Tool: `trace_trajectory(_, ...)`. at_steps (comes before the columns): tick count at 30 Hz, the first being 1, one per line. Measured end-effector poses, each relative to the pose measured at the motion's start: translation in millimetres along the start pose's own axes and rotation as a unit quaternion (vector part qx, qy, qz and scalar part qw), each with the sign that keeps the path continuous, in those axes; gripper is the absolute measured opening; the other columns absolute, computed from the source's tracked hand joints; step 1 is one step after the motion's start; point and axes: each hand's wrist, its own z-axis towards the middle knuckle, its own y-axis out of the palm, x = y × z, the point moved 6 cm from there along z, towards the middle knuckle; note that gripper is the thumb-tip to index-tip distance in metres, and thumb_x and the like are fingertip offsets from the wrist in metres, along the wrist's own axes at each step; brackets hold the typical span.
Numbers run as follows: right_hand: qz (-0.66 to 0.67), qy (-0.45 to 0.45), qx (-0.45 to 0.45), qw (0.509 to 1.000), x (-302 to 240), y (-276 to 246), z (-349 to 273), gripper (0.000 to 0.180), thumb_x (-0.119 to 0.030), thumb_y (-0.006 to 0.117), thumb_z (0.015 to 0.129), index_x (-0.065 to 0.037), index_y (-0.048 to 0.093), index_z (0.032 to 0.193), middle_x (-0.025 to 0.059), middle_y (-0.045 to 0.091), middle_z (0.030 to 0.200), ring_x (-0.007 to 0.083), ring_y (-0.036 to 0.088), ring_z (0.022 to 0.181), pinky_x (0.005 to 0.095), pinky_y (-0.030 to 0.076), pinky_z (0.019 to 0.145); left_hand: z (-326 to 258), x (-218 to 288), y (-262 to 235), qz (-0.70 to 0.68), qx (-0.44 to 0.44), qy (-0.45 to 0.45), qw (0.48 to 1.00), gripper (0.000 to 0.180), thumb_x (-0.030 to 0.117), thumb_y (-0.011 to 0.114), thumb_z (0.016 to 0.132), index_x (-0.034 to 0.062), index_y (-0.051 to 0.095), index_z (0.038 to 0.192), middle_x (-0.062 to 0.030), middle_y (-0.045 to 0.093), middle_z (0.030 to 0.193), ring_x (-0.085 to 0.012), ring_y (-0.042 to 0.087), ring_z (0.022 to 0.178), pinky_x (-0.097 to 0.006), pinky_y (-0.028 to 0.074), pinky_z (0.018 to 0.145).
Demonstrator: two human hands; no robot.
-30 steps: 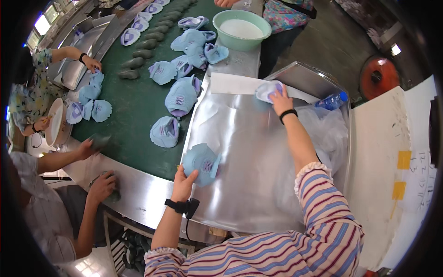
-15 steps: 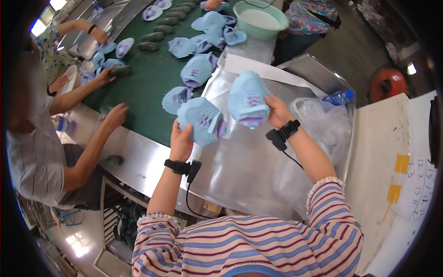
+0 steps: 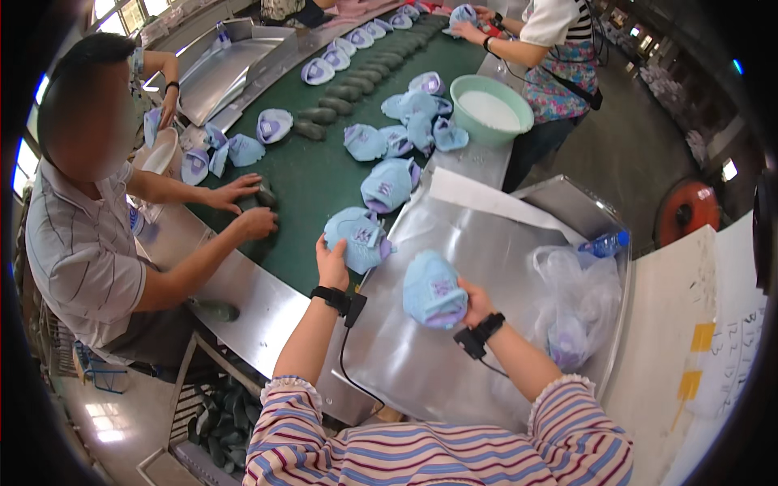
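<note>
My left hand (image 3: 332,263) grips the near side of a light blue shoe upper (image 3: 353,236) with purple laces, at the edge of the green work surface (image 3: 296,243). The thumb lies on top of it; the fingers underneath are partly hidden. Over the metal tray (image 3: 413,364), my right hand (image 3: 477,303) holds a second blue shoe upper (image 3: 429,283) by its purple-lined opening. Just beyond the left one lies another blue upper (image 3: 389,185), and a pile of uppers (image 3: 417,109) sits farther back.
At left, a co-worker's hands (image 3: 247,212) are on a dark shoe last (image 3: 266,194). A row of lasts (image 3: 344,91) runs away along the green surface. A green basin (image 3: 486,113) of white liquid, a clear plastic bag (image 3: 575,300) and a bottle (image 3: 604,245) stand to the right.
The view has shifted, showing more of the far surface. My right hand has drawn its upper nearer, away from the left one. The co-worker's two hands have come together.
</note>
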Motion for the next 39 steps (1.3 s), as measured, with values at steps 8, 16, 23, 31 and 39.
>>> trace_trajectory(8, 0.023, 0.020, 0.087, 0.996, 22, -33, -42, 0.049, -0.028, 0.049, 0.091, 0.002, 0.040, 0.128, 0.0172, 0.052, 0.123, 0.0306, 0.051, 0.112, 0.0457, 0.039, 0.100, 115, 43, 88, -0.003, -0.125, 0.067, 0.990, 0.057, 0.008, 0.061, 0.084, 0.0035, 0.029, 0.131, -0.0130, 0.048, 0.120, -0.0262, 0.053, 0.106, -0.043, 0.046, 0.088)
trace_trajectory(16, 0.052, -0.056, 0.055, 0.996, -14, -10, -23, 0.047, -0.030, 0.048, 0.092, 0.001, 0.042, 0.127, 0.0175, 0.052, 0.122, 0.0302, 0.051, 0.113, 0.0460, 0.039, 0.098, -35, -28, 128, 0.332, -0.473, -0.177, 0.797, 0.047, 0.043, 0.050, 0.089, 0.0030, 0.054, 0.113, -0.0030, 0.058, 0.105, -0.0155, 0.052, 0.101, -0.030, 0.042, 0.082)
trace_trajectory(23, -0.289, -0.067, 0.206, 0.933, 3, -5, 2, 0.043, -0.035, 0.047, 0.094, -0.003, 0.041, 0.122, 0.0128, 0.054, 0.107, 0.0222, 0.058, 0.095, 0.0342, 0.049, 0.076, -61, -22, 42, 0.072, -0.285, -0.174, 0.940, 0.048, 0.009, 0.060, 0.084, 0.0011, 0.041, 0.127, -0.0099, 0.054, 0.118, -0.0222, 0.055, 0.106, -0.036, 0.046, 0.089)
trace_trajectory(31, -0.313, 0.056, 0.166, 0.934, 44, -14, -55, 0.021, -0.014, 0.048, 0.092, -0.002, 0.051, 0.109, 0.0105, 0.061, 0.098, 0.0216, 0.061, 0.087, 0.0319, 0.049, 0.073, 79, 84, -14, 0.101, -0.010, -0.053, 0.993, 0.032, 0.000, 0.053, 0.080, 0.0063, 0.052, 0.111, -0.0048, 0.060, 0.104, -0.0204, 0.060, 0.091, -0.032, 0.051, 0.071)
trace_trajectory(39, -0.307, 0.046, 0.177, 0.934, 60, 3, -93, 0.022, -0.013, 0.050, 0.091, -0.001, 0.051, 0.109, 0.0117, 0.061, 0.098, 0.0210, 0.062, 0.086, 0.0300, 0.050, 0.072, 215, 271, -77, 0.199, 0.135, 0.094, 0.966, 0.051, 0.015, 0.060, 0.080, 0.0015, 0.034, 0.123, -0.0106, 0.051, 0.099, -0.0216, 0.053, 0.080, -0.046, 0.043, 0.068)
